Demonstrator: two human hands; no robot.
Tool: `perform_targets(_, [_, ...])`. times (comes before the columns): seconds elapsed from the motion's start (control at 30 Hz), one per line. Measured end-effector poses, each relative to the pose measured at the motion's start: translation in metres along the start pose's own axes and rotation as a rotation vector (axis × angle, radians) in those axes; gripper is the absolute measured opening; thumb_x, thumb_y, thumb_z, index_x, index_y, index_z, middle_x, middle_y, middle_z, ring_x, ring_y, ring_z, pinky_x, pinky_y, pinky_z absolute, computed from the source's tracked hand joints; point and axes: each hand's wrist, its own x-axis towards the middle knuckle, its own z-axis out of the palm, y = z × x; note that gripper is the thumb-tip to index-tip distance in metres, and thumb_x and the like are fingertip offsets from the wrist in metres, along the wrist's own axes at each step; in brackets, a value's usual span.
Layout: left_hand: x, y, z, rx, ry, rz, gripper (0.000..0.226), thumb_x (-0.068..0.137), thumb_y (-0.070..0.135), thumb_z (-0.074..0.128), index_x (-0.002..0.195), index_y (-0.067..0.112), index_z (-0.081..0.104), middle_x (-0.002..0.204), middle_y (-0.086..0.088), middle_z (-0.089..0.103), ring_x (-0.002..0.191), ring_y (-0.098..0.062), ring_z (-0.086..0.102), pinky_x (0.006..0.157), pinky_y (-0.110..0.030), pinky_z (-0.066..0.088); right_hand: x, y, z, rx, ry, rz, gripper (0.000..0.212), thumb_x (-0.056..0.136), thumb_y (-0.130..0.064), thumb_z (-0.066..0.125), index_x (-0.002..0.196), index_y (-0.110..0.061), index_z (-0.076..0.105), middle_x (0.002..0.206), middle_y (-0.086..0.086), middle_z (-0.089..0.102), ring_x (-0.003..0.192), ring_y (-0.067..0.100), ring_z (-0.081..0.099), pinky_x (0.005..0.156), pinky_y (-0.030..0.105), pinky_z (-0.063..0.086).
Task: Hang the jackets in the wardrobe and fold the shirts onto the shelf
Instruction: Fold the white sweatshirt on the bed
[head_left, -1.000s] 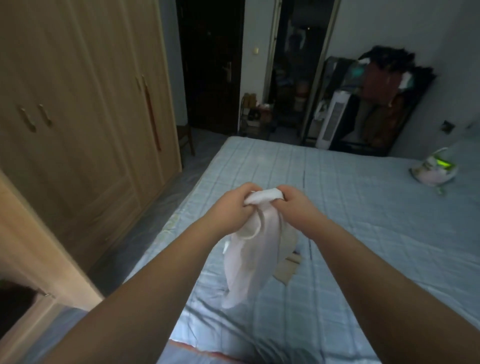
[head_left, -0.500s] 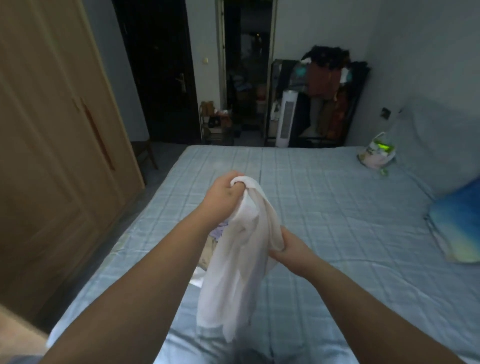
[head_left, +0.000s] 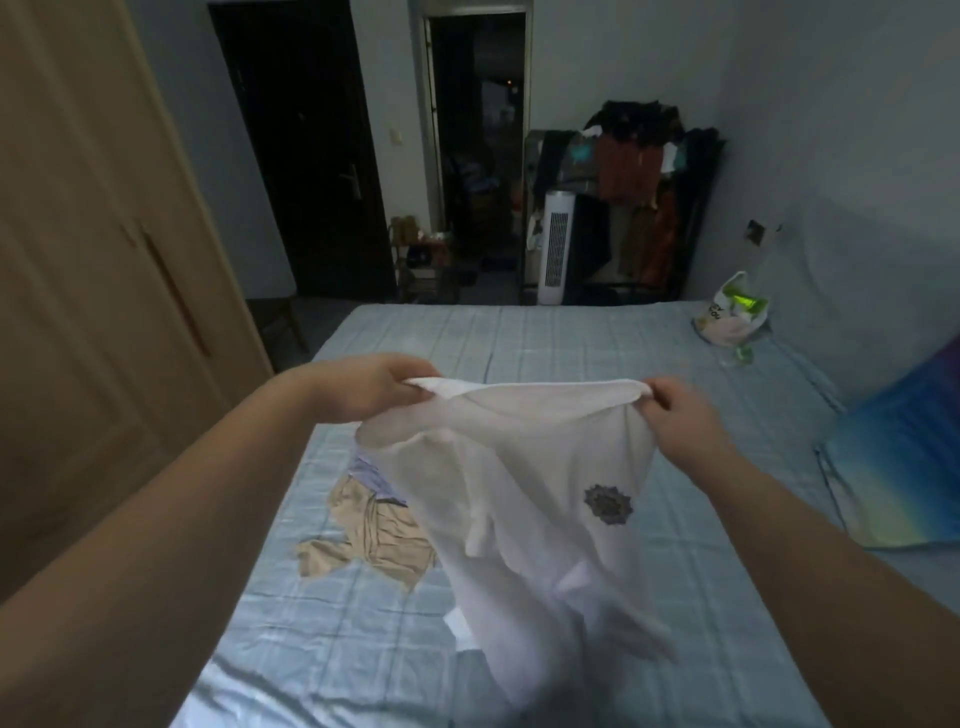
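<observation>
White shirt (head_left: 524, 499) — top edge stretched left-right, body hanging down; left hand (head_left: 371, 387), right hand (head_left: 675, 415) fingers pinching corners.

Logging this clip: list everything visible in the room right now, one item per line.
white shirt: one, white with a dark badge, held up over the bed
tan garment: one, tan, crumpled on the bed, left of the shirt
lilac garment: one, lilac, on the bed, partly under the tan one
bed: one, pale blue checked cover, centre
plastic bag: one, white and green, far right of the bed
pillow: one, blue, right edge
wardrobe: one, light wood, left
tower appliance: one, white, beyond the bed
clothes rack: one, dark, loaded with dark and orange clothes, back wall
left hand: pinches the shirt's top edge, left end
right hand: pinches the shirt's top edge, right end
</observation>
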Motion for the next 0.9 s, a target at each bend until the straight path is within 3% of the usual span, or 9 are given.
perform_targets(0.17, [0.01, 0.024, -0.004, -0.232, 0.032, -0.082, 0.019, 0.1, 0.026, 0.057, 0.116, 0.02, 0.065, 0.111, -0.008, 0.069, 0.101, -0.024, 0.069, 0.079, -0.043, 0.062, 0.015, -0.015, -0.054, -0.104, 0.035, -0.083, 0.026, 0.101, -0.026, 0.048, 0.077, -0.017, 0.053, 0.073, 0.002, 0.054, 0.071, 0.022, 0.051, 0.057, 0.031, 0.031])
perform_targets(0.33, [0.013, 0.042, 0.008, -0.16, 0.316, -0.071, 0.014, 0.097, 0.025, 0.062, 0.109, 0.017, 0.066, 0.098, -0.004, 0.067, 0.087, -0.017, 0.067, 0.072, -0.031, 0.06, 0.001, -0.027, -0.096, -0.276, 0.071, -0.109, 0.031, 0.099, -0.045, 0.049, 0.083, -0.019, 0.055, 0.077, -0.002, 0.057, 0.073, 0.016, 0.052, 0.062, 0.032, 0.037])
perform_targets(0.43, [0.008, 0.047, 0.011, -0.174, 0.408, -0.035, 0.011, 0.095, 0.028, 0.065, 0.099, 0.018, 0.069, 0.093, -0.003, 0.069, 0.084, -0.017, 0.066, 0.077, -0.035, 0.059, -0.004, -0.033, -0.125, -0.493, 0.107, -0.136, 0.041, 0.096, -0.059, 0.043, 0.083, -0.022, 0.054, 0.075, -0.005, 0.056, 0.072, 0.02, 0.053, 0.064, 0.035, 0.043])
perform_targets(0.5, [0.002, 0.046, 0.01, -0.19, 0.413, -0.009, 0.012, 0.097, 0.031, 0.062, 0.101, 0.023, 0.07, 0.094, -0.001, 0.069, 0.088, -0.019, 0.065, 0.083, -0.04, 0.058, -0.009, -0.041, -0.139, -0.601, 0.066, -0.147, 0.042, 0.097, -0.059, 0.042, 0.078, -0.023, 0.052, 0.074, -0.004, 0.056, 0.072, 0.021, 0.053, 0.063, 0.035, 0.039])
perform_targets(0.6, [-0.007, 0.043, 0.007, -0.152, 0.361, 0.06, 0.016, 0.1, 0.033, 0.056, 0.104, 0.026, 0.07, 0.098, 0.004, 0.068, 0.095, -0.017, 0.063, 0.089, -0.04, 0.051, -0.019, -0.048, -0.159, -0.69, -0.17, -0.087, 0.036, 0.1, -0.048, 0.045, 0.085, -0.019, 0.06, 0.087, 0.004, 0.062, 0.081, 0.022, 0.055, 0.069, 0.035, 0.041])
perform_targets(0.67, [-0.014, 0.041, 0.007, -0.149, 0.326, 0.099, 0.018, 0.1, 0.034, 0.055, 0.107, 0.027, 0.07, 0.1, 0.004, 0.068, 0.097, -0.017, 0.063, 0.091, -0.04, 0.049, -0.031, -0.049, -0.175, -0.574, -0.372, 0.007, 0.03, 0.1, -0.044, 0.049, 0.098, -0.019, 0.066, 0.097, 0.002, 0.065, 0.091, 0.018, 0.061, 0.083, 0.037, 0.048])
perform_targets(0.73, [-0.02, 0.038, 0.01, -0.168, 0.303, 0.13, 0.016, 0.1, 0.034, 0.055, 0.099, 0.028, 0.071, 0.098, 0.003, 0.069, 0.096, -0.017, 0.065, 0.088, -0.04, 0.051, -0.044, -0.044, -0.185, -0.305, -0.451, 0.098, 0.019, 0.101, -0.033, 0.052, 0.1, -0.021, 0.067, 0.097, -0.001, 0.066, 0.089, 0.014, 0.061, 0.082, 0.033, 0.048])
perform_targets(0.8, [-0.026, 0.036, 0.014, -0.179, 0.29, 0.144, 0.018, 0.1, 0.033, 0.056, 0.094, 0.024, 0.071, 0.096, 0.0, 0.069, 0.094, -0.02, 0.065, 0.086, -0.039, 0.051, -0.053, -0.04, -0.179, -0.155, -0.341, 0.115, 0.017, 0.102, -0.023, 0.05, 0.094, -0.024, 0.065, 0.091, -0.006, 0.062, 0.087, 0.014, 0.056, 0.08, 0.033, 0.046])
perform_targets(0.9, [-0.032, 0.034, 0.026, -0.285, 0.28, 0.159, 0.016, 0.099, 0.027, 0.056, 0.089, 0.021, 0.068, 0.092, -0.004, 0.067, 0.09, -0.024, 0.063, 0.083, -0.04, 0.05, -0.067, -0.031, -0.142, -0.014, -0.001, 0.146, 0.021, 0.102, -0.021, 0.047, 0.085, -0.025, 0.058, 0.084, -0.007, 0.053, 0.086, 0.018, 0.049, 0.078, 0.036, 0.044])
